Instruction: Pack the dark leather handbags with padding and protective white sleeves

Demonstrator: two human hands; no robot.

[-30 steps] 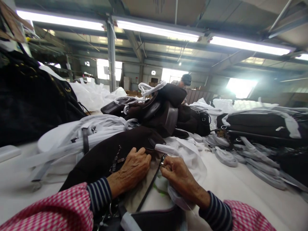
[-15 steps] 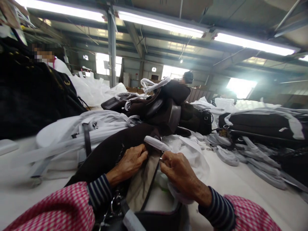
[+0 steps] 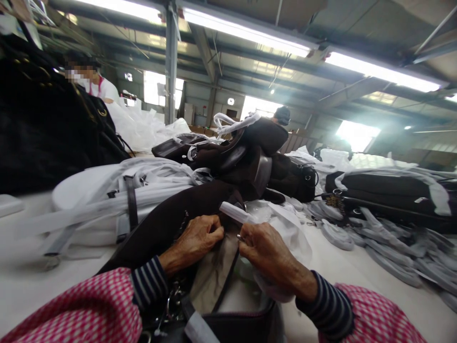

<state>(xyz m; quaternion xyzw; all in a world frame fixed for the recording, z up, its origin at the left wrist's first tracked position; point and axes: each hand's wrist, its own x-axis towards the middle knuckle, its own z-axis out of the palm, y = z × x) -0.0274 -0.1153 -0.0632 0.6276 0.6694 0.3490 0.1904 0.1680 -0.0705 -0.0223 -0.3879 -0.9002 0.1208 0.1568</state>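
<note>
Dark brown fabric bag with beige lining (image 3: 160, 219) lies open on the white bench (image 3: 342, 274) in our head view; the fingers of our left hand (image 3: 196, 238) pinch its edge, those of our right hand (image 3: 274, 257) a small silver metal piece (image 3: 239, 237). Just now the white-wrapped strap (image 3: 237, 212) has shifted leftward; the bag still gapes

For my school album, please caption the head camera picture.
Left hand on an open bag, right hand pinching a metal bit.

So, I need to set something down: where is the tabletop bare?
The white table shows bare between the right hand and greyish straps; also between the left sleeve and white-wrapped straps. Crowded: around the open bag and dark bag pile.
</note>
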